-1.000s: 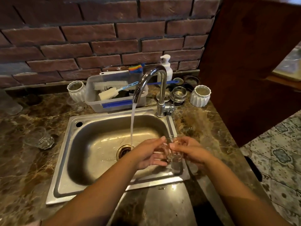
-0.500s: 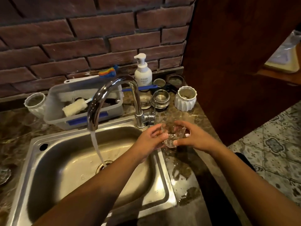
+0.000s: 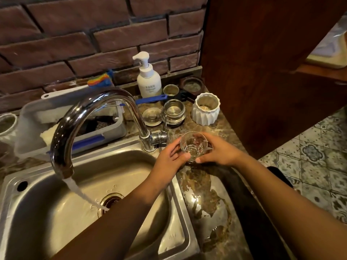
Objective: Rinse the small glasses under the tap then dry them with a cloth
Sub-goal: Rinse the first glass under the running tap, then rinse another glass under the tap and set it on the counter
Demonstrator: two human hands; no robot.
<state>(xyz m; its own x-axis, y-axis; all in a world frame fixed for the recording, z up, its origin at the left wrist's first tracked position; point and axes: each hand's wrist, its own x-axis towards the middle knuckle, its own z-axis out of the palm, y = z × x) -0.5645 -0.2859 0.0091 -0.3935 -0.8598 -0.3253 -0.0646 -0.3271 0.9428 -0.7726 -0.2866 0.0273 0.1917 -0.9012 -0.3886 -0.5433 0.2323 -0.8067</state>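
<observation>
Left hand (image 3: 170, 156): its fingers curve round the left side of the glass, with the thumb pressed against the lower near edge.
Glass (image 3: 193, 145): it is held between the two hands, over the counter (image 3: 204, 186) just right of the sink (image 3: 178, 229) and close in front of the tap's side lever. Whether its base touches the counter cannot be told.
Right hand (image 3: 219, 152): its fingers wrap round the far and right side, and the thumb meets the glass low on the near side, just beside the left thumb.
Since half a second ago: the glass stays clear of the running water and between the same two hands. Its mouth now faces up more squarely, so the inside shows.
A second ago: it was over the sink's near right corner, and it now sits further back by the tap base.
Look of the glass: small, clear and cut with facets, with a round rim wider than its thick base. It is wet and glinting.
Tap (image 3: 90, 119): it is swung left, and water (image 3: 82, 194) falls onto the drain, well apart from the glass.
</observation>
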